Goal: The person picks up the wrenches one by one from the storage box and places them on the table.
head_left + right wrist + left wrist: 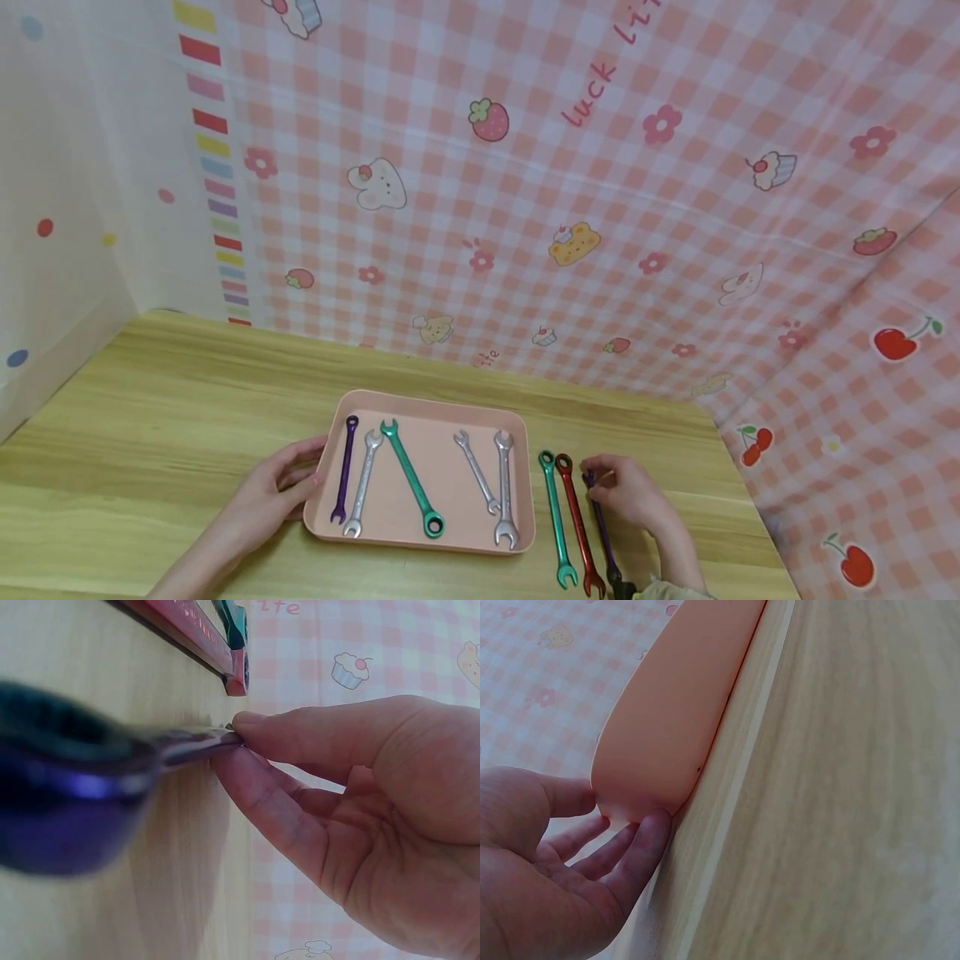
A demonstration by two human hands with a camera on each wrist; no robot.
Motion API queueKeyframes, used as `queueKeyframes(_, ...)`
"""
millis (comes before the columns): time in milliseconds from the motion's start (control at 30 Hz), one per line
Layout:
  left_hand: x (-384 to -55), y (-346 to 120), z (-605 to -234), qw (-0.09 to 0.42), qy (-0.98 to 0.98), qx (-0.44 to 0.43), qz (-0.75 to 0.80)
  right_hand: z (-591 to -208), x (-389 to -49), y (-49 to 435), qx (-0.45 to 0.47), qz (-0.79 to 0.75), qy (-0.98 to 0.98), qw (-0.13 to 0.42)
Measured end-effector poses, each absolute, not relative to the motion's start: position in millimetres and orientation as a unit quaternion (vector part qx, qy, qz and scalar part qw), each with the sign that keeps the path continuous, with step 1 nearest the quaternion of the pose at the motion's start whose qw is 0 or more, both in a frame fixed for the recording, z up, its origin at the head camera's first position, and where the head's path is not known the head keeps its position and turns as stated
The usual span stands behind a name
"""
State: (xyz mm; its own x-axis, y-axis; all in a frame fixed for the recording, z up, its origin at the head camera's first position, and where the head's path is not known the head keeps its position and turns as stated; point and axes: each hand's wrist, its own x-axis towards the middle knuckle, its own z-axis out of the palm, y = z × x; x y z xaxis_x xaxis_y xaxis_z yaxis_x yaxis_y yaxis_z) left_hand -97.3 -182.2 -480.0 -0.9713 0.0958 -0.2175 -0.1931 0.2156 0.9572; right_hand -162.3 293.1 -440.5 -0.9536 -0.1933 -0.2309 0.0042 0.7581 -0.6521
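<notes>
On the table lies a pink tray (442,433). My left hand (281,483) holds its left side; in the left wrist view the thumb is at the rim and the fingers at the lower edge. Inside the tray are a purple wrench (346,471), a green wrench (408,471) and several silver wrenches (505,483). Right of the tray, my right hand (626,492) pinches the far end of another purple wrench (603,529) between thumb and fingers. Its ring end looms large and blurred in the right wrist view. Beside it lie a red wrench (577,517) and a second green wrench (557,517).
The wooden table (187,417) runs back to a pink checked cloth wall (442,192). A similar cloth (892,433) hangs at the right edge, and a white dotted one (67,167) stands at the left. Something dark (624,590) shows at the bottom by the right sleeve.
</notes>
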Motion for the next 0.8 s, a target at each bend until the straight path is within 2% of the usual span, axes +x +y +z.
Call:
queueKeyframes(300,-101.7,-182.9,-477.5,0.106,0.775,-0.026,0.623,-436.7,-168.3,291.1,-0.048,-0.337,0.932,0.128)
queueKeyframes(567,-97.5,-183.6,-481.5,0.109,0.772,-0.028,0.625,-441.8,-164.3,295.4,-0.082,-0.346,0.925,0.137)
queueKeyframes(800,-97.1,-182.4,-484.6,0.111,0.765,-0.033,0.634,-442.6,-163.1,293.0,-0.046,-0.332,0.932,0.135)
